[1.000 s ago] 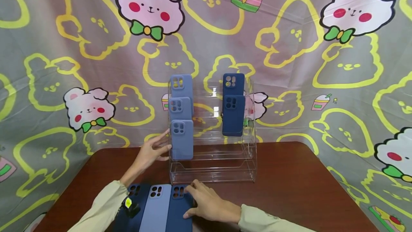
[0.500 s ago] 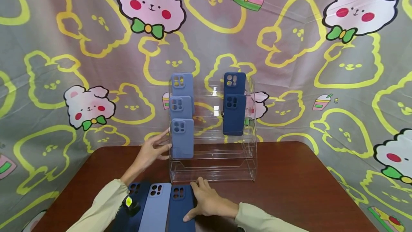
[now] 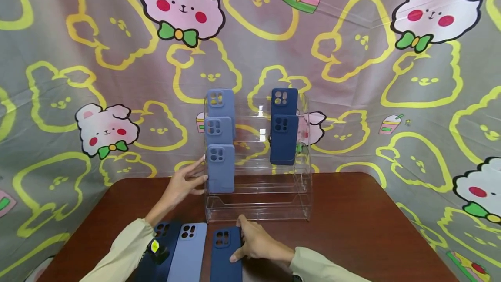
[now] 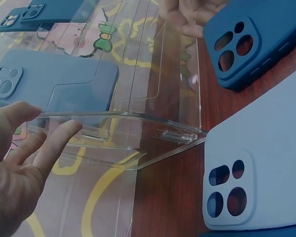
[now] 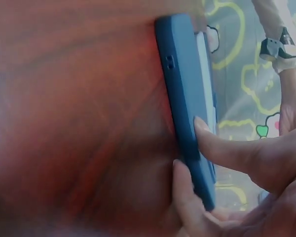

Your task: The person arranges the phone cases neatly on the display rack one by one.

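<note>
1. Evidently, the right hand [image 3: 256, 240] is pinching the dark case [image 3: 223, 266] by its right long edge, thumb pressing on the back face and a finger curling against the edge.
2. That case is sitting in front of the stand [image 3: 258, 213], at the table [image 3: 352, 229], with a gap showing between it and the light case [image 3: 189, 256]; whether it is touching the wood, I cannot tell.
3. The left hand [image 3: 182, 184] is touching the stand's left side, its fingers mostly stretched out and spread.
4. The dark case is looking light, slightly flexible and matte, so probably neither slipping easily nor breaking; its long edges are offering the surest hold, well away from the camera holes [image 3: 222, 238].
5. The right wrist view is showing the side cutouts [image 5: 170, 61] and the finger at the edge, both hidden in the head view.
6. The left wrist view is revealing fingers against the clear panel [image 4: 123, 114]; only the head view is taking in both columns whole: three shelved light cases [image 3: 222, 175], two shelved dark cases [image 3: 283, 145].
</note>
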`<act>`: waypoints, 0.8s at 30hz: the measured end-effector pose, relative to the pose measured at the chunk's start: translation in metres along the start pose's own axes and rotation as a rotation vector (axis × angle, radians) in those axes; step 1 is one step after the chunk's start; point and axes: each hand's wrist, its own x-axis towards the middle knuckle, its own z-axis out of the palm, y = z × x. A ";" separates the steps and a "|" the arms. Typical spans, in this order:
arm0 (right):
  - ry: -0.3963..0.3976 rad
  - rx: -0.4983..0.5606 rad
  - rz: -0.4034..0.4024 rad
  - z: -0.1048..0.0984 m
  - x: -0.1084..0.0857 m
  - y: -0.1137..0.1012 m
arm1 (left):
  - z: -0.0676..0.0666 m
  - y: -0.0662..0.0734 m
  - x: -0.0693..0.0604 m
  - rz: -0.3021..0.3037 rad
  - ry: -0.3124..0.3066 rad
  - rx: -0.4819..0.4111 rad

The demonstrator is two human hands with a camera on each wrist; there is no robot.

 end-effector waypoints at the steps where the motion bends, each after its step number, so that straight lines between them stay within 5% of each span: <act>1: 0.004 0.047 0.000 0.000 -0.001 0.001 | -0.001 0.000 0.000 -0.005 0.003 -0.007; 12: 0.026 0.515 0.049 -0.008 -0.010 0.012 | 0.000 -0.001 -0.001 -0.002 0.011 -0.026; 24: 0.013 0.512 -0.090 -0.047 -0.015 -0.004 | 0.000 -0.002 0.000 0.007 0.014 -0.021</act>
